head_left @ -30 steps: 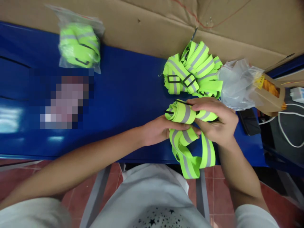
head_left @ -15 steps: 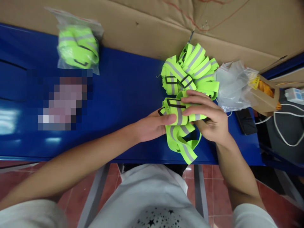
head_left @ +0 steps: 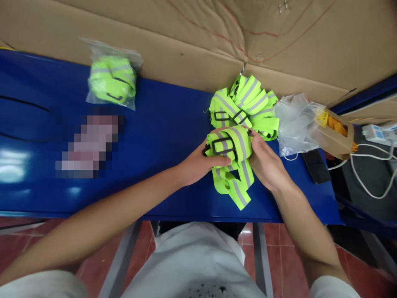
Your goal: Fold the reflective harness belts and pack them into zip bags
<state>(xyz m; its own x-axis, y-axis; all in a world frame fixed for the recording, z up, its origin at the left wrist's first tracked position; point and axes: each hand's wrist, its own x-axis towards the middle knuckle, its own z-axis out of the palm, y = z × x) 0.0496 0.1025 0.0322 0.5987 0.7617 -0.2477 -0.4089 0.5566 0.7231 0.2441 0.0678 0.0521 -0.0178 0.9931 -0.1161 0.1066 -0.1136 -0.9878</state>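
My left hand [head_left: 201, 164] is closed on a neon yellow-green reflective strap [head_left: 242, 142] with a grey stripe, its thumb pressed across the front of the folded bundle. A black buckle [head_left: 223, 146] shows on the bundle's upper face. Loose strap ends hang below it over the table. My right hand [head_left: 268, 163] is at the bundle's right side, with thumb and fingertips at the strap's edge; part of its fingers is hidden behind the strap. Just behind lies a heap of similar straps [head_left: 254, 97] with black buckles.
A clear bag holding a folded strap [head_left: 113, 78] lies at the back left, near a blurred-out object [head_left: 89, 142]. Clear plastic bags [head_left: 297, 124], an open cardboard box [head_left: 339, 134], a black phone [head_left: 316, 165] and white cables [head_left: 369, 182] are at the right. A cardboard wall backs the blue table [head_left: 167, 136].
My right hand has moved from the front of the bundle to its right side. A strap length now wraps over the bundle beside the buckle. The camera view has shifted slightly.
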